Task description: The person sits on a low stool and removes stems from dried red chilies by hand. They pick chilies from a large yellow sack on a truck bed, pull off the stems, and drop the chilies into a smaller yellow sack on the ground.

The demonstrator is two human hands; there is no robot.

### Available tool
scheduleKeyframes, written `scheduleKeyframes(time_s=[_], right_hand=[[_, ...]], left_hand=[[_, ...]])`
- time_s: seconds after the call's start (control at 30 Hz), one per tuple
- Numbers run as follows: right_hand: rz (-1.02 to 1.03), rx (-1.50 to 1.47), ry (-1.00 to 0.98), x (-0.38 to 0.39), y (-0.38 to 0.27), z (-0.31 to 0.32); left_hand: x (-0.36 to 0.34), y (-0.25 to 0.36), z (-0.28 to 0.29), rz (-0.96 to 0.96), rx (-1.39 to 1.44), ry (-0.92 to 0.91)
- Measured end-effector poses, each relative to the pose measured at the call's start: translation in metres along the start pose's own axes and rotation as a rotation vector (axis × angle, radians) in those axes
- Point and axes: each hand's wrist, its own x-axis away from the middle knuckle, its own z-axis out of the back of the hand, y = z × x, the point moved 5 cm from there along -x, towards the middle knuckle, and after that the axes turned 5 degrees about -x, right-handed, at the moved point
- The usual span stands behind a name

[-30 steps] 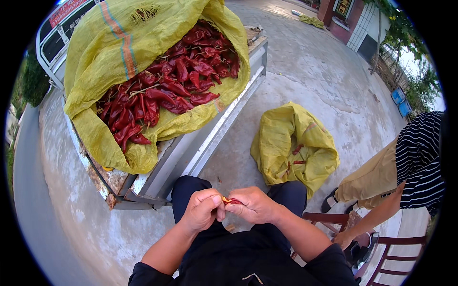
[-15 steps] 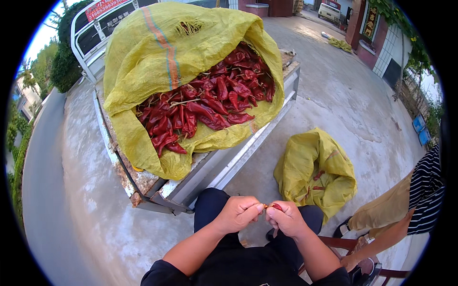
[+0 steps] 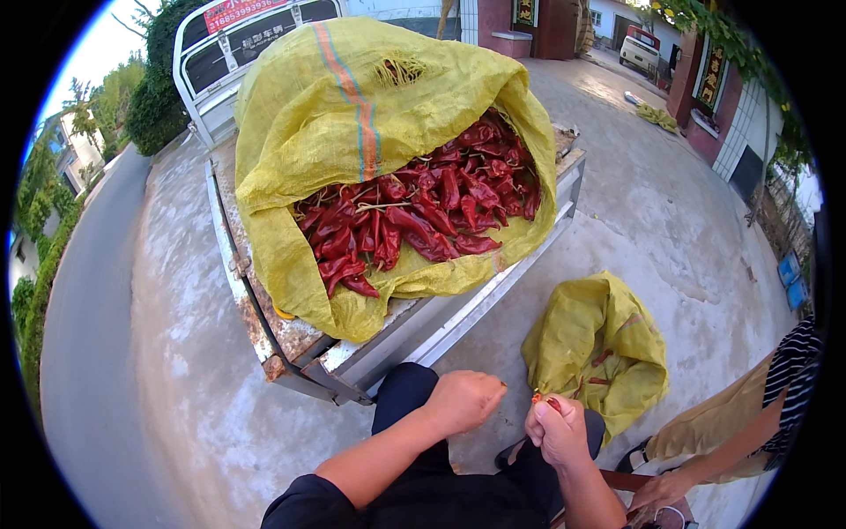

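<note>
My left hand is closed above my lap, its knuckles up. A tiny brownish bit shows at its fingertips; I cannot make out what it is. Just to its right and apart from it, my right hand grips a red chili pepper, mostly hidden by thumb and fingers. Ahead, a big yellow woven sack lies on a truck bed with its mouth toward me, full of dried-looking red chili peppers. Beyond my right hand, a second yellow sack stands open on the ground, with a few red pieces inside.
The truck bed's rusty metal edge comes close in front of my knees. At the right, a person in a striped top and tan trousers reaches a hand low beside my right arm. Concrete ground spreads around.
My hands, formerly together at the chili pepper, have drawn apart. My right hand keeps the pepper and has turned upright. The view has shifted, so the scene sits farther right and lower.
</note>
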Motion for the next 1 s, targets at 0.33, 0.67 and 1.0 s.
scheduleKeyframes(time_s=[0.33, 0.67, 1.0], right_hand=[[-0.051, 0.026, 0.035, -0.012, 0.007, 0.018], [-0.082, 0.005, 0.054, -0.018, 0.023, 0.022], [-0.078, 0.093, 0.056, -0.022, 0.028, 0.023]], left_hand=[[-0.057, -0.013, 0.08, 0.014, -0.383, 0.035], [-0.174, -0.078, 0.123, 0.093, -0.801, 0.097], [-0.147, -0.049, 0.145, -0.231, -0.647, 0.449]])
